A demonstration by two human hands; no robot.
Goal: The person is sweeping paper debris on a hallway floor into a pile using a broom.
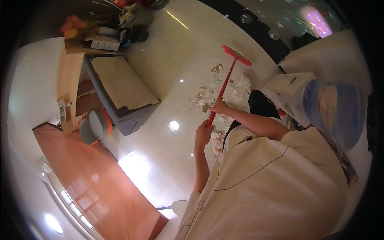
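A red broom slants across the middle of the view, its pinkish-red head with some green pointing away from me. My left hand grips the handle near its upper end. Further down the handle, my right hand is closed around it. Scraps of litter, pale pieces and crumpled bits, lie scattered on the shiny floor beside and beyond the handle. More litter lies close to my legs. The broom head is beyond most of the scraps; whether its bristles touch the floor cannot be told.
A grey padded bench or box topped with brown cardboard stands left of centre, near a grey and orange chair. An orange-brown table fills the lower left. A white box and a plastic-wrapped blue item stand at right.
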